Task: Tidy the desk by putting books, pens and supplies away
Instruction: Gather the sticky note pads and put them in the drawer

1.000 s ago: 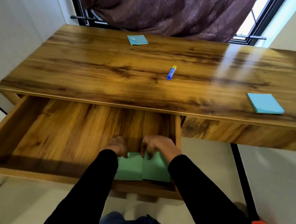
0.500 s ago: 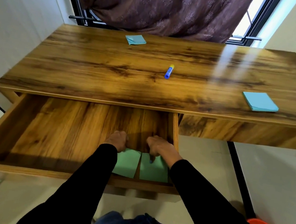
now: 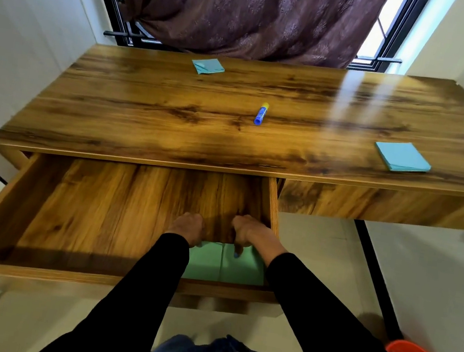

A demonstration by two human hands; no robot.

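Hands, left (image 3: 187,227) and right (image 3: 249,232), curl fingertips onto green pads (image 3: 221,266) at the drawer's (image 3: 271,203) 5 o'clock corner; I'd square them flush, then grab the pen (image 3: 261,114).

You're wearing long black sleeves — plain, close-fitting, running down to each wrist, with no cuffs, buttons or markings showing. Your left hand (image 3: 187,227) and right hand (image 3: 249,232) are bare — no rings, watch or gloves visible. One fingernail on your right hand looks painted blue. Below, dark blue trousers show.
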